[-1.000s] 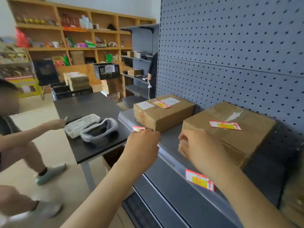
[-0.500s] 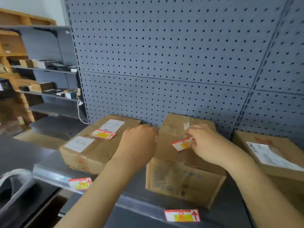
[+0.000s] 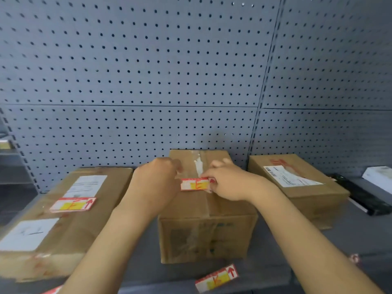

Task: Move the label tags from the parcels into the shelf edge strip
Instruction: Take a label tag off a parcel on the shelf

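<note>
Now: your right hand (image 3: 230,183) pinches the tag (image 3: 195,184) on the middle parcel (image 3: 207,230); left hand (image 3: 157,183) beside it, grip unclear. Peel slowly, flat, then down to the strip (image 3: 148,289).

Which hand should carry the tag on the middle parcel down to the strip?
Probably the right hand: it already pinches the tag at its right end, while the left hand only touches its left edge.
</note>
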The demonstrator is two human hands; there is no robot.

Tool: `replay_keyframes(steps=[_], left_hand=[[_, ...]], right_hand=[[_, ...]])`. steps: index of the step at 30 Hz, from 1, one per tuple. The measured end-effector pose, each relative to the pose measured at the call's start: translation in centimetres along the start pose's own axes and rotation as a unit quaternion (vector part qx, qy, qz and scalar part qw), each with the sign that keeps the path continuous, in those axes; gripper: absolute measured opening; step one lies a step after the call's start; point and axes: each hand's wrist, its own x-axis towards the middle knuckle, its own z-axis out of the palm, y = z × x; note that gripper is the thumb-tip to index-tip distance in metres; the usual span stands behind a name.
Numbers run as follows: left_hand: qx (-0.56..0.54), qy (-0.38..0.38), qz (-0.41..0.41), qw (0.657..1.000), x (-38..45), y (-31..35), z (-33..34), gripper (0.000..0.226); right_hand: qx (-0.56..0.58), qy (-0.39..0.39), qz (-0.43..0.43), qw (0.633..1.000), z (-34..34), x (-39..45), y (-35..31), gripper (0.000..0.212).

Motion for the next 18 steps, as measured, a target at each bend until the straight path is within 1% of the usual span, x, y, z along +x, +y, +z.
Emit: replay_keyframes(steps=[2,4,5,8,10,12,15,18], left_hand=[[0.001,0.004,0.007,1.000,0.1,0.2,0.1,0.024],[0.003,0.004,0.012,1.000,0.1,0.5,0.1,0.023],[0.002,0.001,0.014,1.000,0.1,0.7,0.1,0.022],[-0.002,-0.004,0.020,1.000,-0.2,1.3,0.0,0.020],[0.002,-0.004,0.039,0.999,0.0,2.3,0.0,0.020],[0.008,-0.001,0.070,0.997,0.2,3.8,0.2,0.021],[0.007,0.030,0.124,0.992,0.5,6.7,1.2,0.022],[-0.014,0.036,0.177,0.983,0.6,10.0,2.5,0.021]], right_hand=[[0.001,0.030,0.008,1.000,0.0,0.1,0.2,0.037],[0.011,0.076,0.008,0.997,-0.1,-0.2,0.3,0.035],[0.011,0.101,0.002,0.995,-0.1,-0.5,0.3,0.031],[0.033,0.182,-0.011,0.983,-0.1,-2.0,0.2,0.007],[0.035,0.218,-0.001,0.975,0.0,-3.3,0.4,0.007],[0.034,0.244,0.022,0.969,0.2,-4.8,1.2,0.008],[0.017,0.277,0.076,0.958,0.4,-7.7,3.2,0.008],[-0.001,0.275,0.142,0.951,0.7,-11.2,5.7,0.010]])
